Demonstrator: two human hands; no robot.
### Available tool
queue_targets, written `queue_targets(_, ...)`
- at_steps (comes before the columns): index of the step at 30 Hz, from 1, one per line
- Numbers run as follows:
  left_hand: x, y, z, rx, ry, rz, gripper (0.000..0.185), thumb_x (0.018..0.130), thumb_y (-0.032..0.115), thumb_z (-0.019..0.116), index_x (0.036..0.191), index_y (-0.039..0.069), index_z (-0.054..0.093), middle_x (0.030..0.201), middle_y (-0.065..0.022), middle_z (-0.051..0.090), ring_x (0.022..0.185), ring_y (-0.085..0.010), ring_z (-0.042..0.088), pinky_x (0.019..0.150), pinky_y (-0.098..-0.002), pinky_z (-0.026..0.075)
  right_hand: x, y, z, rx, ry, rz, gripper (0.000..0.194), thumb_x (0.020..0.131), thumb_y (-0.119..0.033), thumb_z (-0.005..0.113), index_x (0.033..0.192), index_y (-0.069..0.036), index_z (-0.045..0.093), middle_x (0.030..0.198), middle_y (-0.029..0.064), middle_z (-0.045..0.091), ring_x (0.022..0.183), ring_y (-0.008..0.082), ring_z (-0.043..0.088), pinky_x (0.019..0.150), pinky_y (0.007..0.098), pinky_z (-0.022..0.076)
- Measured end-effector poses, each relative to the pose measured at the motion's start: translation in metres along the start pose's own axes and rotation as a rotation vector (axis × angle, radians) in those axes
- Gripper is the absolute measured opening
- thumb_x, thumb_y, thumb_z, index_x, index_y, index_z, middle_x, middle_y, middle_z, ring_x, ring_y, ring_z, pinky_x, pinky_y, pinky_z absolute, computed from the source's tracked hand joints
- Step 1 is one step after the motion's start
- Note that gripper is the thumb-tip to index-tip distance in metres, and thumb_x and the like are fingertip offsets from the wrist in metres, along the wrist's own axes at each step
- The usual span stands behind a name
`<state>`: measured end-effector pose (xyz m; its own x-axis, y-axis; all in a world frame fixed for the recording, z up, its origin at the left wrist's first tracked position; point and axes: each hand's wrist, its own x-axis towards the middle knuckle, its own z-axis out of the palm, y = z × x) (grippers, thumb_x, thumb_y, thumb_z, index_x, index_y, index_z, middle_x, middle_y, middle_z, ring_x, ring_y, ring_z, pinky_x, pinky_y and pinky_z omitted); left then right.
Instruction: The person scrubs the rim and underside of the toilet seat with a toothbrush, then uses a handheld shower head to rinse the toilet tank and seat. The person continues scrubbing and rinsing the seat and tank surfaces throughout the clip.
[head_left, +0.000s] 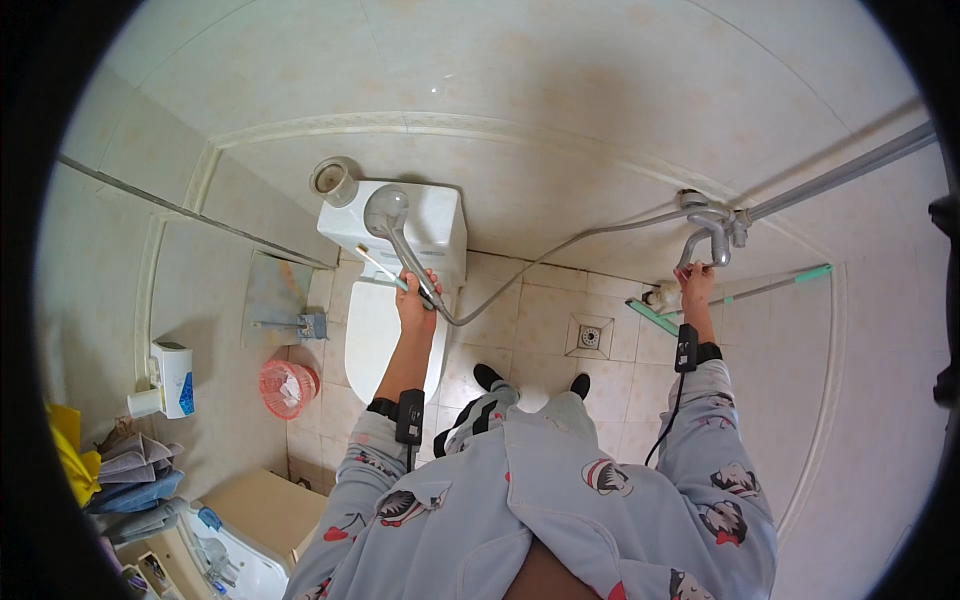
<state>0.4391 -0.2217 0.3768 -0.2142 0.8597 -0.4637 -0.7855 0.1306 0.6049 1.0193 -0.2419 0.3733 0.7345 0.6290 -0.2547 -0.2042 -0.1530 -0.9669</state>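
Note:
My left hand (418, 300) grips the handle of a hand shower (405, 251) together with a toothbrush (379, 264). The round shower head is over the cistern lid (439, 210) of a white toilet, and the brush's bristles point up and left. From the handle's lower end a grey shower hose (517, 279) sags and runs right to the wall-mounted shower mixer tap (709, 217). My right hand (696, 281) is at the lower end of the tap, its fingers on the lever or spout; which of the two is hard to tell.
A cup-like container (334, 181) stands on the cistern's left corner. A pink waste basket (289, 388) and a toilet brush (311, 325) are at left. The floor drain (590, 337) lies ahead of my feet. A green-ended squeegee (780, 283) leans at right. A washbasin (240, 555) is lower left.

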Motion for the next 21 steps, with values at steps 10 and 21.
queue_targets(10, 0.004, -0.004, -0.005, 0.046, -0.053, -0.035, 0.02, 0.096, 0.029, 0.052, 0.111, 0.017, 0.046, 0.098, -0.0087, 0.061, 0.086, -0.0212, 0.06, 0.071, -0.0376, 0.052, 0.008, 0.006, -0.01, -0.013, -0.019, -0.019, 0.015, 0.097, -0.017, 0.049, 0.103, -0.003, 0.044, 0.086, 0.0092, 0.053, 0.072, 0.0215, 0.057, 0.067, 0.0401, 0.059)
queue_targets(21, -0.005, -0.004, 0.008, 0.038, -0.031, 0.026, 0.039, 0.097, 0.02, 0.05, 0.135, 0.021, 0.039, 0.098, -0.0107, 0.061, 0.081, -0.0188, 0.06, 0.066, -0.0345, 0.053, -0.163, 0.043, 0.168, -0.253, -0.666, -0.042, 0.016, 0.09, -0.013, 0.055, 0.106, -0.009, 0.053, 0.082, 0.003, 0.055, 0.071, 0.0151, 0.056, 0.056, 0.0278, 0.048)
